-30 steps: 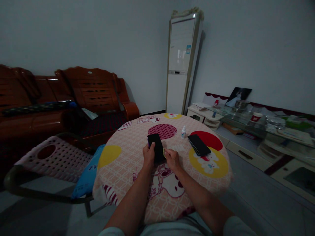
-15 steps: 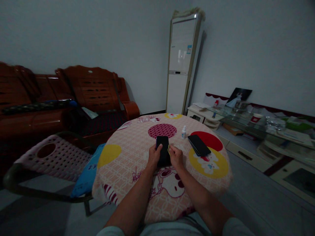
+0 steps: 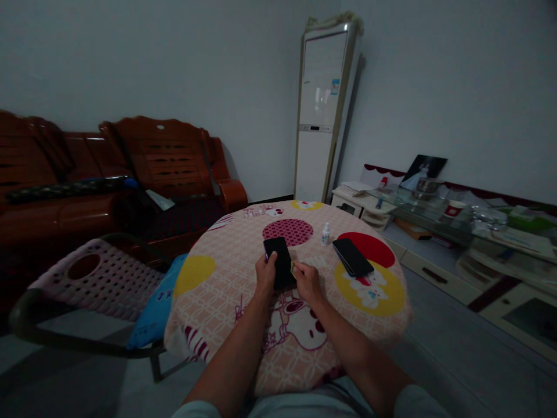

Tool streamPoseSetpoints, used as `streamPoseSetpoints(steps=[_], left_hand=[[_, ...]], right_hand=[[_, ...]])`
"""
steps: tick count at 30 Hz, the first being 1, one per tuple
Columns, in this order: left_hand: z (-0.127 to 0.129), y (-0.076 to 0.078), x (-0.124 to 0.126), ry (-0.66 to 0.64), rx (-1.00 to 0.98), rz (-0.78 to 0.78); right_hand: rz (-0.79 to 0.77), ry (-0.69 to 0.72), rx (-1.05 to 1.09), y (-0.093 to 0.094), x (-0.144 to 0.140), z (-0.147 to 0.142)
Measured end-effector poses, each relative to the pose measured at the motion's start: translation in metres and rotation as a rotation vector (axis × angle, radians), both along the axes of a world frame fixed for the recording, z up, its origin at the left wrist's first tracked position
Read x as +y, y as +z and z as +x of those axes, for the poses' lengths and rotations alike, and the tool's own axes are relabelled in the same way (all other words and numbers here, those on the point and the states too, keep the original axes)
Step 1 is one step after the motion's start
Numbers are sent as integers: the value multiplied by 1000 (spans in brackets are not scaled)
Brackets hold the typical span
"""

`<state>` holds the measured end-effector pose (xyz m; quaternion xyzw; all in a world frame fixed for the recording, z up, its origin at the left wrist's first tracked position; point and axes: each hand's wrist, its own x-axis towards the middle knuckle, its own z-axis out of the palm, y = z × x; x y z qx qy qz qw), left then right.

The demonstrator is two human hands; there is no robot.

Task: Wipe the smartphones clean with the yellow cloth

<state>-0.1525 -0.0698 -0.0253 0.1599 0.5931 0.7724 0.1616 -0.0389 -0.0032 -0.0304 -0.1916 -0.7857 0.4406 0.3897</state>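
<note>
Gripping the near end of a dark phone, the left hand pinned it against the tablecloth, thumb laid on the glass. Just to its right, the right hand was closed around a small yellowish bit, probably a cloth, pressed at the phone's right edge. As a judgement, wiping of the screen was under way rather than finished: the cloth sat at the lower edge, and the far half of the glass lay uncovered beyond the fingers. Whether the screen was clean could not be told in the dim light. Farther right of the right hand lay a second phone, untouched, and beyond both hands stood a small white bottle, upright and capped.
</note>
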Motion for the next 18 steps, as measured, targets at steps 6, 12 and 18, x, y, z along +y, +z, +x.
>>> streamPoseSetpoints(steps=[6, 12, 18], left_hand=[[-3, 0, -3, 178, -7, 2], [-10, -3, -3, 339, 22, -6], [-7, -2, -3, 430, 32, -14]], right_hand=[[93, 52, -32, 2, -4, 1], [-51, 70, -27, 5, -8, 1], [-688, 104, 62, -6, -13, -13]])
